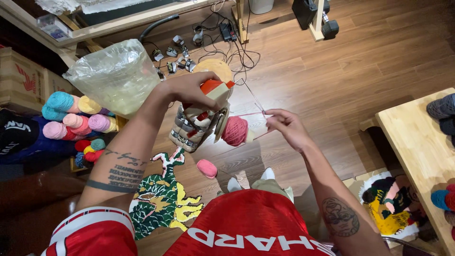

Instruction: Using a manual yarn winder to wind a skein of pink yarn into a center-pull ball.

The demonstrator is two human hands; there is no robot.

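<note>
My left hand (pixel 189 90) grips the tufting gun (pixel 201 121); my right hand (pixel 286 127) pinches the pink yarn (pixel 251 114). Pulling too hard might snap or unthread it.

Tufting gun (pixel 199 118): boxy tool, cream and grey body with an orange-red cap at the top. Held up off the wooden floor (pixel 332 71), tilted, cap end uppermost. Left hand (pixel 189 87) wrapped over the cap end.

Yarn cone (pixel 235 130): dusty pink-red, wound full, just beside the gun on its right side, pale tip pointing toward the right hand (pixel 286 125).

Yarn strand (pixel 246 114): thin, pink, taut, running from the gun across the top of the cone to the pinched fingertips (pixel 270 122) of the right hand. Right hand sits to the right of the gun, past the cone.
</note>
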